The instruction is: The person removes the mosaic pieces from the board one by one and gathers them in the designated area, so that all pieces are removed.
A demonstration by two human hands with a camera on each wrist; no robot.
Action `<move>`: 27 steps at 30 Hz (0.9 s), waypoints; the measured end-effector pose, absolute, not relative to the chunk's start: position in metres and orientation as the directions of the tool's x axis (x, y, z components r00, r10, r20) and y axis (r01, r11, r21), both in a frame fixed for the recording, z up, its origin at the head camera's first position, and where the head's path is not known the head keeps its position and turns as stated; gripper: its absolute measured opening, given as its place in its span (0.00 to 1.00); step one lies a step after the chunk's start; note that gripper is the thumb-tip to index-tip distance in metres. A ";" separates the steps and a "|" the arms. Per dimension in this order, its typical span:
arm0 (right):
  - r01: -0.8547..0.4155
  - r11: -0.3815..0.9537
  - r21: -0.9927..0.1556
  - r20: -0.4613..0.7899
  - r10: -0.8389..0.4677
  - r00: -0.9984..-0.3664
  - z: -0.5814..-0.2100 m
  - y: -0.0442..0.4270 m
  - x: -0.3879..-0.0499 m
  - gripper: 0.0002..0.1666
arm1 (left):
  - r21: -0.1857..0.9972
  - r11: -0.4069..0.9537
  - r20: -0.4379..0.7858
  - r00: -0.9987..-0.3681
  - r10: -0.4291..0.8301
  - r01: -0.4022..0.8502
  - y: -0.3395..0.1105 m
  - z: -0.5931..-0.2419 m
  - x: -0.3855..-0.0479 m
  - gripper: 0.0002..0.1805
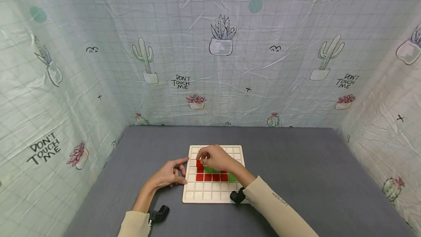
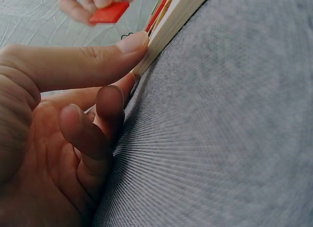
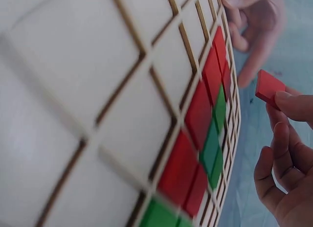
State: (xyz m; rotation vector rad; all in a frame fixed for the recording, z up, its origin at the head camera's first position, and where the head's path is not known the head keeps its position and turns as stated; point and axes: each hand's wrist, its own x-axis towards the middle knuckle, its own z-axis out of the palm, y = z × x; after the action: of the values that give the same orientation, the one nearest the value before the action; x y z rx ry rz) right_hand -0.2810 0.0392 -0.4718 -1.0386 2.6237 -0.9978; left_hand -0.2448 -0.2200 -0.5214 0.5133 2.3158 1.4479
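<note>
Head view shows the left hand (image 1: 167,175) at the left side of the wooden board (image 1: 194,195), its forearm rising from the near left. Its forefinger reaches toward the far part of the board's left edge and its thumb touches the same edge nearer by, while the other fingers bend loosely beneath; it presses the edge without clasping anything. The right hand (image 1: 215,157) hangs over the left part of the board, its forearm slanting in from the near right across the board's right side, fingers pointing down and left. Thumb and fingertips pinch a red tile (image 3: 270,88), which both wrist views show raised clear of the board, with the remaining fingers curled below it. On the board's squares, a row of red tiles (image 1: 208,177) runs left to right, with a green tile (image 1: 232,177) at its right end; more green tiles (image 1: 208,170) lie just beyond the row, partly covered by the right hand. The board lies flat on a grey tablecloth (image 1: 279,178), before a curtain (image 1: 230,76) printed with cacti.
</note>
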 end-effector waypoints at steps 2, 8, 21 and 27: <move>-0.543 0.531 -0.651 0.100 -0.648 -0.755 -0.469 0.048 -0.283 0.11 | 0.907 0.406 -0.107 -0.870 0.481 0.112 -0.220 -0.521 -0.245 0.50; -0.507 0.539 -0.672 0.099 -0.613 -0.784 -0.461 0.076 -0.287 0.11 | 0.909 0.394 -0.087 -0.861 0.500 0.137 -0.223 -0.523 -0.247 0.51; -0.502 0.575 -0.646 0.130 -0.565 -0.815 -0.462 0.146 -0.300 0.09 | 0.908 0.394 -0.086 -0.860 0.503 0.140 -0.219 -0.523 -0.245 0.51; -0.483 0.607 -0.631 0.117 -0.541 -0.833 -0.465 0.170 -0.301 0.09 | 0.908 0.397 -0.090 -0.860 0.503 0.137 -0.219 -0.522 -0.245 0.51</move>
State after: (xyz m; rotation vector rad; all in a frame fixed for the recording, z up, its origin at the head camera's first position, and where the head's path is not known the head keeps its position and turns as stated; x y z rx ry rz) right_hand -0.3012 0.1705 -0.4654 -0.8752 2.7384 -1.0364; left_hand -0.2448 -0.2193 -0.5222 0.5540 2.3097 1.4515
